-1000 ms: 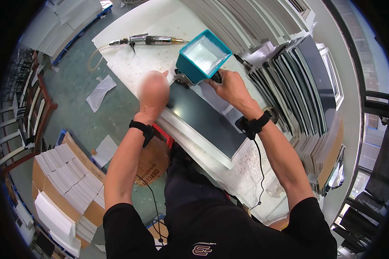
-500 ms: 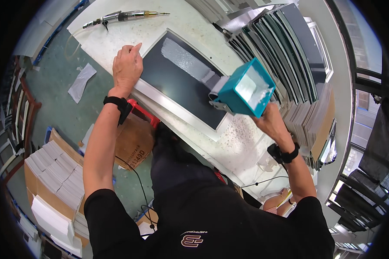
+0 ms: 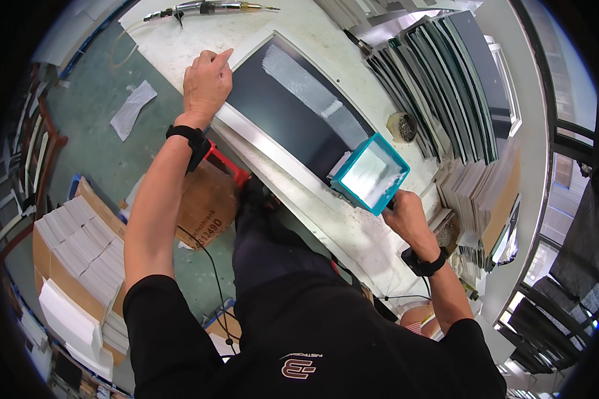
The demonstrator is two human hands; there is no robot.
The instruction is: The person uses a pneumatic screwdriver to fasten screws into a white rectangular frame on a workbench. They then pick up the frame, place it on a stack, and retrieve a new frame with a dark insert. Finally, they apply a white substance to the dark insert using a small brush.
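On the white worktable (image 3: 393,266) lies a dark rectangular panel (image 3: 273,100) with a light frame. A wide white strip of wet coating (image 3: 306,90) runs along its far long side. My right hand (image 3: 406,214) is closed round the handle of a teal box-shaped glue spreader (image 3: 371,174), which holds white liquid and sits over the panel's near right end. The spreader's underside is hidden. My left hand (image 3: 207,81) rests at the panel's left edge, fingers curled and the index finger stretched out; what its fingers grip, if anything, is hidden.
An air screwdriver (image 3: 209,8) lies at the table's far left. Dark panels (image 3: 439,80) stand stacked on the right, a small round pot (image 3: 402,126) beside them. Cardboard boxes (image 3: 206,199) and stacked white strips (image 3: 80,253) are on the floor at left.
The glue spreader has moved toward me with my right hand, down to the panel's near end, and the white strip is longer. My left hand stays by the panel's left edge.
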